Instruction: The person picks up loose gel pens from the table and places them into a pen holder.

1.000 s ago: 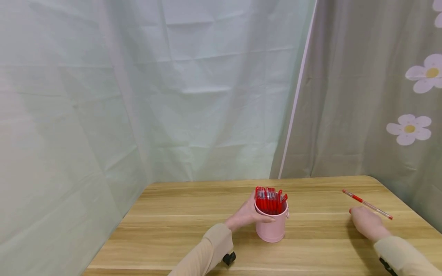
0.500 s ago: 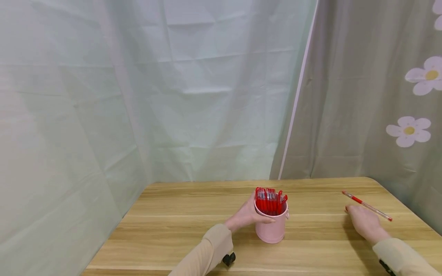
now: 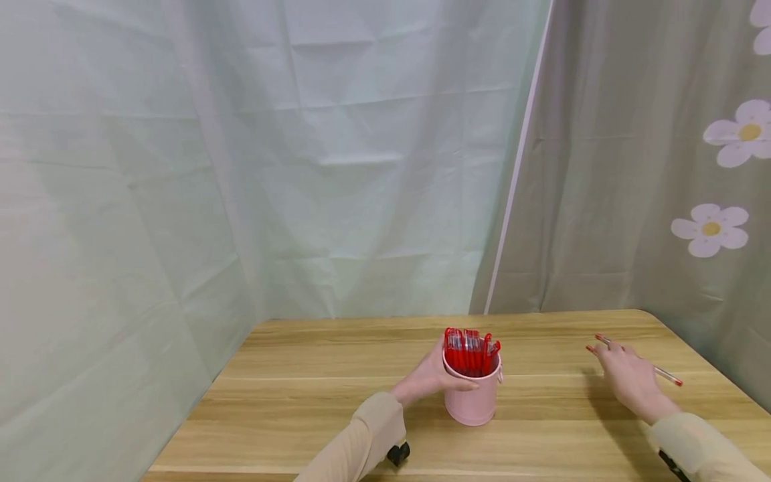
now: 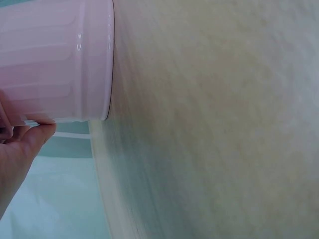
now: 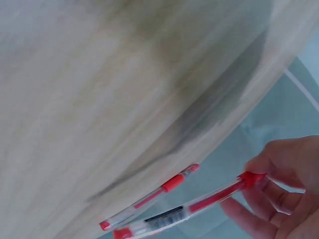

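Observation:
My left hand [image 3: 430,376] grips the side of a small pink bucket [image 3: 472,405] standing upright on the table. Several red-capped clear pens [image 3: 465,351] stand packed inside it. In the left wrist view, the bucket's ribbed wall [image 4: 45,59] fills the upper left, with fingertips [image 4: 42,134] against it. Over at the right, my right hand [image 3: 634,383] pinches one clear pen with red ends [image 5: 209,198] between thumb and fingers, above the table. A second red pen [image 3: 667,376] lies on the tabletop just beyond this hand, which partly hides it in the head view.
The light wooden table [image 3: 325,388] has a rounded far right corner. Pale curtains [image 3: 373,167] hang behind and at the left, and a grey-green one with white flowers [image 3: 711,229] hangs at the right.
My right hand has moved a little left and away from me with its pen, and now covers part of the lying pen. My left hand and the bucket have stayed in place.

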Demonstrator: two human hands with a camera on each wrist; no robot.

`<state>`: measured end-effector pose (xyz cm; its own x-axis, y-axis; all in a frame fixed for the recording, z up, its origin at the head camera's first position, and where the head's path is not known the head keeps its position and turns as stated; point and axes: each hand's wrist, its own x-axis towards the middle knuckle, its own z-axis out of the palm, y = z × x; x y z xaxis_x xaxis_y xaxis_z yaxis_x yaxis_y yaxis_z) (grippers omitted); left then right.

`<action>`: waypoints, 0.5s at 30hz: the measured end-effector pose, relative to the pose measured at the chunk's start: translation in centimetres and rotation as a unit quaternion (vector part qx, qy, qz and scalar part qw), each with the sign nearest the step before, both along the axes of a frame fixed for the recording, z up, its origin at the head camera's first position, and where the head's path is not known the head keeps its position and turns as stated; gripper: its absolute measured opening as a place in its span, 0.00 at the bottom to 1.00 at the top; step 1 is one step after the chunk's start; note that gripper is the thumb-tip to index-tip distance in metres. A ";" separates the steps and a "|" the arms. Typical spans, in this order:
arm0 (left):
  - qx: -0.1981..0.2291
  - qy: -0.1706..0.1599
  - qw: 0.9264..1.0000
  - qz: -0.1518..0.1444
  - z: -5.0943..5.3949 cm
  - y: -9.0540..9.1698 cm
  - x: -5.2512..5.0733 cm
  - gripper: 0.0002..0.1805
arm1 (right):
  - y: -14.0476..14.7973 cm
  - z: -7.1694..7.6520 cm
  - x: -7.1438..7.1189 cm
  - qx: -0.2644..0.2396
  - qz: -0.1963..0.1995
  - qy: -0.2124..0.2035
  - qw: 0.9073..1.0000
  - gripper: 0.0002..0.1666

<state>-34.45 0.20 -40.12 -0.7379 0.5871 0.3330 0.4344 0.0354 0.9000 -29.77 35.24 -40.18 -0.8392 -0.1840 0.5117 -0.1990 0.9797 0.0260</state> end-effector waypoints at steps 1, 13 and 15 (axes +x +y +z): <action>-0.001 0.000 1.000 0.000 0.0 0.0 0.0 0.44 | -0.1 0.1 0.0 -0.006 0.005 0.008 1.000 0.11; -0.005 0.009 1.000 -0.003 0.7 -0.2 0.5 0.42 | -1.6 1.2 -0.5 -0.045 0.054 0.075 0.995 0.15; -0.005 0.009 1.000 -0.001 0.7 -0.2 0.5 0.43 | -1.8 1.3 -0.5 -0.050 0.065 0.086 0.993 0.16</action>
<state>-33.95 0.03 -39.42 -0.7304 0.5922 0.3402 0.4508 0.0437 0.8916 -30.27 33.42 -38.87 -0.7106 -0.2258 0.6663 -0.3252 0.9453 -0.0266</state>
